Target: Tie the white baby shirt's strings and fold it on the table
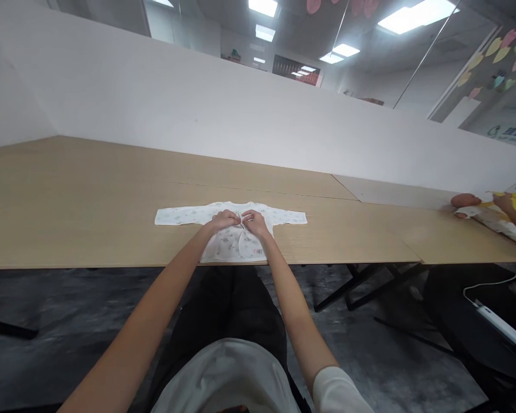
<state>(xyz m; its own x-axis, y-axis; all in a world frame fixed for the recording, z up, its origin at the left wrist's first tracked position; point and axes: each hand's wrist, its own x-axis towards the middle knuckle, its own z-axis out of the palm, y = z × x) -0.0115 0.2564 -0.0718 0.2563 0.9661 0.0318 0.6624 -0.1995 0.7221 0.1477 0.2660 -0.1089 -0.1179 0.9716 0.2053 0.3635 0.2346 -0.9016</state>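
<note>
A small white long-sleeved baby shirt with a faint print lies flat near the table's front edge, its sleeves stretched out to both sides. My left hand pinches the cloth at the middle of the chest. Close beside it, my right hand pinches the other side of the front opening. The fingertips of both hands nearly meet there. Whatever fastening lies between them is too small to make out. Below the hands, the lower front hangs together with a curved overlapping edge.
The wooden table runs along a white partition with glass above. At the far right, another person's hand is near a doll and yellow cloth. A white power strip lies on a black chair.
</note>
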